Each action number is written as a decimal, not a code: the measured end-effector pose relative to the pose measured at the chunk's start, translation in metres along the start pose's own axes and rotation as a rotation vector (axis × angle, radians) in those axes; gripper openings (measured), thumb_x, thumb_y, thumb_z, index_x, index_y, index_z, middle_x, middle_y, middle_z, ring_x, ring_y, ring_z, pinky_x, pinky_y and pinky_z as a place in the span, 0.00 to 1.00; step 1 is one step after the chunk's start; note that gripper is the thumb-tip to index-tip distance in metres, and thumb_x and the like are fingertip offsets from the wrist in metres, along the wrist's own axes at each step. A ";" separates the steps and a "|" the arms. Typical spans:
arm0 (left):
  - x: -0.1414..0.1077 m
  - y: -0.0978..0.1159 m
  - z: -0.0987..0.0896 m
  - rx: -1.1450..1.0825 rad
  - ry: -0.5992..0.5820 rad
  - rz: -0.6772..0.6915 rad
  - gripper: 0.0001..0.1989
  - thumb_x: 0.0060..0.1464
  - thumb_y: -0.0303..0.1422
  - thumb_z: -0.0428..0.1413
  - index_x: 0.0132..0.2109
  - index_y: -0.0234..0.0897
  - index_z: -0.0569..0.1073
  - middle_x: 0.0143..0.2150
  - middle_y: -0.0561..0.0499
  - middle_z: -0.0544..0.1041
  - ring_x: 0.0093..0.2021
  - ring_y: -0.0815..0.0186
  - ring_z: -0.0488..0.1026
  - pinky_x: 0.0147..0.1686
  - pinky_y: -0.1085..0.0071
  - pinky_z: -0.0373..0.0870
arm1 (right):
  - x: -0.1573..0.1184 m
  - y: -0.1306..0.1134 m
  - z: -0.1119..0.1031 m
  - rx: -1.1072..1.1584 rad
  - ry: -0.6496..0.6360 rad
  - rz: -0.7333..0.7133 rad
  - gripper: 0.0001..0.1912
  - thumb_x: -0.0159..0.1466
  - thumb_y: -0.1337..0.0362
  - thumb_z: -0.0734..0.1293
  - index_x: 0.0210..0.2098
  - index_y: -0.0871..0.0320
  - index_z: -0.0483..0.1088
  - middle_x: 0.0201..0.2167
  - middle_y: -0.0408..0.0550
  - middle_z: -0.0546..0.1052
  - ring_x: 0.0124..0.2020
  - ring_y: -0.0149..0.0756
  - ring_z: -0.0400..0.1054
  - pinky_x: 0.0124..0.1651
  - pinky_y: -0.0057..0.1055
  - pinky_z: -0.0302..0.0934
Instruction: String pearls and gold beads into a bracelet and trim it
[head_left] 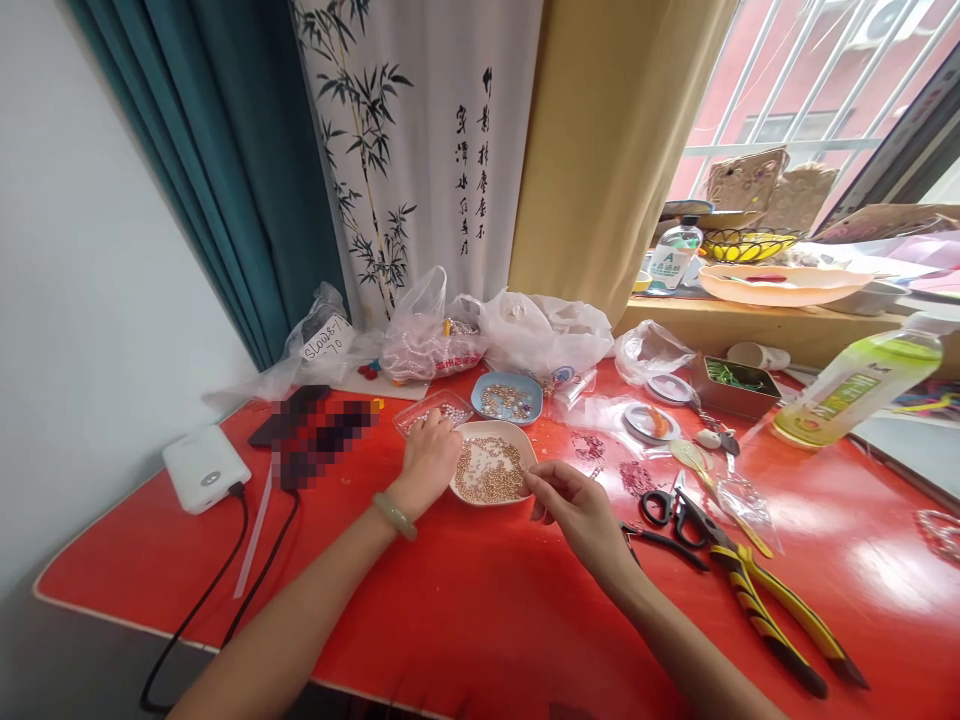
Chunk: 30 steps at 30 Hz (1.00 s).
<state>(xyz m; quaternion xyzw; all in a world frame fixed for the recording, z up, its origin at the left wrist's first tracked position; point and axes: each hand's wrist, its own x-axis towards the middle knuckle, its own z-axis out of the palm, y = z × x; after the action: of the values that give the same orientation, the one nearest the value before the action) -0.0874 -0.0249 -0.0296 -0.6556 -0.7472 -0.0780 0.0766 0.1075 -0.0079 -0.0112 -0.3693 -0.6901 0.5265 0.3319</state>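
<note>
Reaching to the clear bead box [406, 411] with left hand [431, 458], cannot tell finger gap; holding right hand [566, 497] narrow at white bead dish [519, 434].

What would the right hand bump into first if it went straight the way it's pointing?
Probably the white bowl of gold beads: the right hand points at its right edge. It looks very close, but I can't tell if they're touching.

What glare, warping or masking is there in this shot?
Head view: window light apparently puts white glare on the red table at right; the teal curtain slants, probably wide-angle stretch; a pixelated patch masks things at left; whatever the right hand pinches is too small to tell.
</note>
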 end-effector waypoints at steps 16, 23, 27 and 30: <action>-0.002 0.001 -0.001 -0.021 -0.072 0.052 0.13 0.52 0.25 0.45 0.30 0.34 0.74 0.30 0.42 0.71 0.42 0.56 0.60 0.38 0.65 0.60 | -0.001 0.004 0.005 -0.015 -0.038 -0.018 0.09 0.56 0.59 0.61 0.24 0.58 0.65 0.17 0.40 0.69 0.18 0.28 0.63 0.23 0.25 0.59; -0.003 0.001 0.005 0.042 -0.007 0.007 0.14 0.52 0.25 0.43 0.33 0.35 0.74 0.36 0.43 0.69 0.44 0.58 0.59 0.40 0.66 0.60 | -0.002 0.003 0.006 -0.024 -0.037 -0.018 0.08 0.56 0.60 0.61 0.24 0.58 0.65 0.15 0.39 0.68 0.17 0.28 0.63 0.22 0.25 0.59; -0.001 0.002 0.005 0.085 -0.004 0.007 0.15 0.54 0.26 0.42 0.31 0.35 0.74 0.35 0.43 0.69 0.44 0.57 0.58 0.38 0.66 0.60 | -0.002 0.004 0.006 -0.001 -0.053 -0.018 0.09 0.56 0.59 0.61 0.25 0.58 0.65 0.19 0.41 0.71 0.18 0.27 0.63 0.23 0.24 0.59; -0.001 0.002 0.003 0.089 -0.016 0.028 0.14 0.53 0.25 0.43 0.31 0.35 0.73 0.34 0.43 0.69 0.43 0.57 0.58 0.37 0.66 0.60 | -0.002 0.007 0.006 -0.001 -0.053 -0.023 0.09 0.56 0.59 0.61 0.25 0.58 0.66 0.20 0.41 0.71 0.18 0.27 0.63 0.24 0.24 0.59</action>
<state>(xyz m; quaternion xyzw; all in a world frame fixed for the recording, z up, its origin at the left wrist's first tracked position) -0.0851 -0.0251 -0.0324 -0.6624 -0.7413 -0.0385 0.1006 0.1044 -0.0109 -0.0192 -0.3473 -0.7032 0.5319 0.3195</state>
